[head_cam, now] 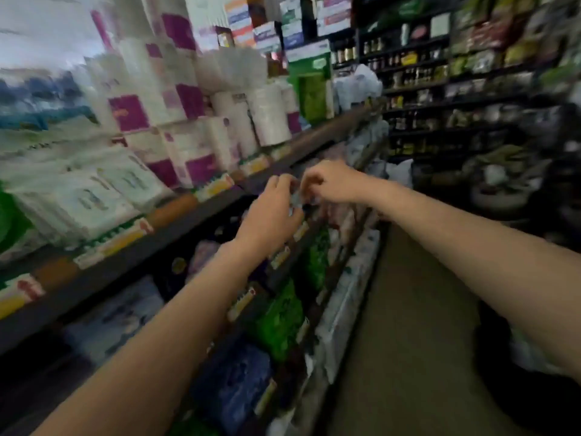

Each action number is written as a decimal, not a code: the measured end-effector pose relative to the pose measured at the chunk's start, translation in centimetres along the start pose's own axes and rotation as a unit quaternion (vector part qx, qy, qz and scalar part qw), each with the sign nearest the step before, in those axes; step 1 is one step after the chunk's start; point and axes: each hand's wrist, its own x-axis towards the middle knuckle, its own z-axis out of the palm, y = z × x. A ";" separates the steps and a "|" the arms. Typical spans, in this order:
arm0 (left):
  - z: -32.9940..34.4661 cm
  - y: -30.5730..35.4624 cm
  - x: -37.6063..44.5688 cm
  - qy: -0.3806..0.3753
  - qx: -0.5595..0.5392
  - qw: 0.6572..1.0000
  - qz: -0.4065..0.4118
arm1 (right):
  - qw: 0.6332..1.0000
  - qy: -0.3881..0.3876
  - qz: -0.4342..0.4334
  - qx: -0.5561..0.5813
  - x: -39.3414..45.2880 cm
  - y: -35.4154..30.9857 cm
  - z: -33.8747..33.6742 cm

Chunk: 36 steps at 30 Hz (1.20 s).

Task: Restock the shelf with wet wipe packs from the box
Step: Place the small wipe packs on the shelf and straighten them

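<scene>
Both hands meet in front of the dark shelf edge (pixel 195 215), fingers curled toward each other around a small pale, bluish thing (pixel 297 199). The blur hides whether it is a wet wipe pack, and whether each hand truly grips it cannot be told. The left hand (pixel 273 215) comes from below with its back to the camera. The right hand (pixel 330 184) reaches in from the right, knuckles up, fingertips almost touching those of the left.

Just beyond the fingers the shelf edge runs away up to the right, carrying yellow and white price labels (pixel 217 187). Right of the hands the brown aisle floor (pixel 408 309) lies open.

The thing between the fingers looks thin and crumpled, light grey-blue, mostly covered by the fingers.

Left of and above the hands, white packs with faint blue print (pixel 103 190) lie stacked on the shelf, with purple-and-white paper roll packs (pixel 188 146) piled behind them. Below the hands, lower shelves hold green packs (pixel 279 316) and blue packs (pixel 232 382), pressed close to the left forearm. Far right, dark shelves of bottles and bags (pixel 440 73) line the aisle's other side.
</scene>
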 end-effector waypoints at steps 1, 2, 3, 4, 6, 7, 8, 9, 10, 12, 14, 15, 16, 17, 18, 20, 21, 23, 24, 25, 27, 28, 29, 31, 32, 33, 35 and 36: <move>2.6 2.6 0.1 -0.052 -0.017 0.998 0.041 | 0.997 -0.042 0.052 -0.025 -3.3 3.6 -0.4; 5.2 5.3 0.1 -0.105 -0.027 0.991 0.084 | 0.990 -0.074 0.120 -0.021 -7.0 7.1 -0.7; 7.9 8.1 -0.3 -0.162 -0.029 0.979 0.124 | 0.976 -0.084 0.199 0.008 -11.2 10.5 -1.1; 10.6 10.8 -1.0 -0.214 -0.024 0.964 0.158 | 0.958 -0.067 0.275 0.054 -15.6 13.9 -1.4; 15.8 16.0 -2.9 -0.296 -0.014 0.928 0.224 | 0.894 0.064 0.408 0.173 -24.8 20.0 -1.8; 18.2 18.5 -4.2 -0.331 -0.014 0.909 0.254 | 0.849 0.142 0.460 0.216 -29.3 22.4 -1.9; 20.5 21.0 -5.5 -0.362 -0.015 0.888 0.282 | 0.810 0.199 0.504 0.223 -33.8 24.5 -1.9; 22.6 23.2 -6.6 -0.388 -0.015 0.870 0.303 | 0.780 0.226 0.545 0.206 -38.0 26.4 -1.7; 24.6 25.4 -7.4 -0.408 -0.023 0.856 0.317 | 0.755 0.228 0.585 0.189 -41.9 27.9 -1.3; 28.4 29.6 -8.5 -0.440 -0.064 0.837 0.320 | 0.708 0.219 0.641 0.199 -48.6 30.3 -0.1; 32.4 33.6 -9.4 -0.474 -0.108 0.816 0.313 | 0.669 0.198 0.684 0.213 -54.3 32.5 1.7; 34.6 35.4 -10.2 -0.491 -0.122 0.804 0.311 | 0.657 0.187 0.699 0.212 -56.9 33.8 3.1; 37.0 37.1 -11.1 -0.506 -0.127 0.795 0.309 | 0.649 0.179 0.708 0.212 -59.2 35.2 4.7; 39.6 38.8 -12.2 -0.519 -0.131 0.786 0.308 | 0.641 0.174 0.716 0.215 -61.5 36.7 6.6; 42.4 40.4 -13.4 -0.529 -0.134 0.779 0.309 | 0.632 0.168 0.724 0.219 -63.6 38.5 8.5; 48.0 43.2 -16.6 -0.557 -0.121 0.761 0.311 | 0.606 0.131 0.740 0.261 -67.5 42.1 13.3; 50.6 44.4 -18.2 -0.572 -0.108 0.749 0.315 | 0.584 0.105 0.750 0.291 -69.1 43.6 15.7; 55.4 46.6 -20.5 -0.591 -0.076 0.738 0.316 | 0.583 0.051 0.763 0.275 -72.0 46.9 20.0; 57.4 47.6 -21.3 -0.599 -0.066 0.735 0.312 | 0.611 0.012 0.755 0.236 -73.0 48.3 21.9; 59.2 48.3 -21.9 -0.608 -0.066 0.730 0.305 | 0.647 -0.022 0.737 0.194 -73.6 49.6 23.5; 62.1 49.6 -22.8 -0.627 -0.076 0.721 0.285 | 0.695 -0.060 0.702 0.143 -74.2 51.9 26.0; 63.3 49.9 -23.3 -0.632 -0.079 0.721 0.272 | 0.715 -0.063 0.686 0.121 -74.3 53.3 27.2; 64.5 50.0 -23.7 -0.637 -0.082 0.721 0.260 | 0.729 -0.066 0.674 0.097 -74.6 54.9 28.5; 66.2 49.9 -24.7 -0.644 -0.081 0.717 0.255 | 0.750 -0.111 0.649 0.055 -74.8 57.4 30.3; 66.8 49.6 -25.2 -0.645 -0.078 0.716 0.256 | 0.756 -0.148 0.636 0.049 -74.8 58.2 30.8; 67.2 49.3 -25.6 -0.642 -0.078 0.719 0.255 | 0.755 -0.182 0.628 0.057 -74.7 58.8 31.1; 67.4 48.8 -26.0 -0.637 -0.087 0.725 0.248 | 0.746 -0.213 0.627 0.074 -74.6 59.3 31.2; 67.3 48.6 -26.1 -0.635 -0.093 0.727 0.245 | 0.742 -0.223 0.627 0.085 -74.5 59.2 30.7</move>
